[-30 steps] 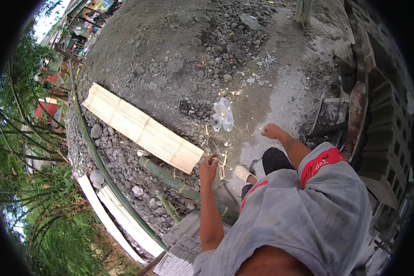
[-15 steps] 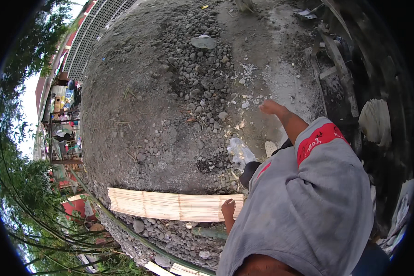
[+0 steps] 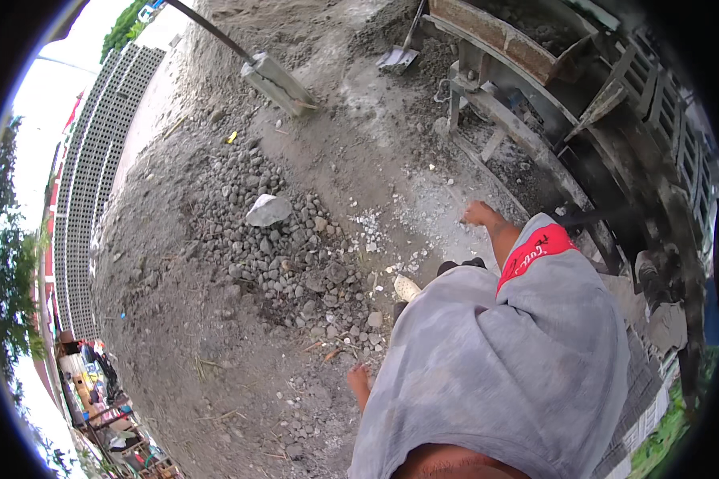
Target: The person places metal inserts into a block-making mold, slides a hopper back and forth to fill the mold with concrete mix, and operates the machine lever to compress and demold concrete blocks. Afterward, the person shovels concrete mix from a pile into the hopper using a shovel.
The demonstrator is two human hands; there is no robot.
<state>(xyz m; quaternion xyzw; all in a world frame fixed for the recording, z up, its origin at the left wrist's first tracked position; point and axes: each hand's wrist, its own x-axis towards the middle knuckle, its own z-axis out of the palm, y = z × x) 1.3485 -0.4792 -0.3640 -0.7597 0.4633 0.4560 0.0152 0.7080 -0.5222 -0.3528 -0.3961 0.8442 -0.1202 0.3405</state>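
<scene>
The bare left hand (image 3: 359,375), near a heap of rounded grey stones (image 3: 297,275) at its 11 o'clock, has a loosely curled grip; the bare right hand (image 3: 477,212) has a half-curled grip, with crumbled white chips (image 3: 368,226) at its 9 o'clock. Whether either holds anything, I cannot tell.

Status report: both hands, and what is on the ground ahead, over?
Left hand, right hand: apart, nothing seen in either. Stones: ahead, leftward. Shovel: farther ahead.
</scene>
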